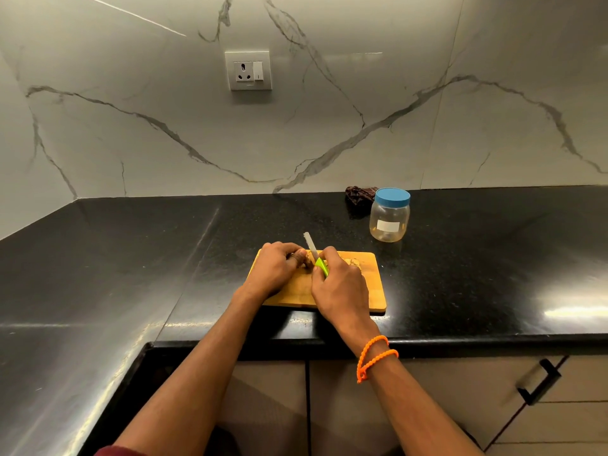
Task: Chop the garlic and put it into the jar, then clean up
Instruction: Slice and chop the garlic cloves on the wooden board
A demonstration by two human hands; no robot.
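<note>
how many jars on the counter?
1. The jar, blue lid on, stands on the counter behind the board's right end, beside a dark cloth. None seem hidden.

Both my hands sit close together over the wooden cutting board (371, 284), the knife blade (311, 245) slanting up between them. Behind the board to my right stands a lidded jar (390, 214), with a dark crumpled cloth (358, 195) just behind it against the marble wall (164, 126). The black counter (131, 258) lies open to the left of the board, to its right, and between board and wall
</note>
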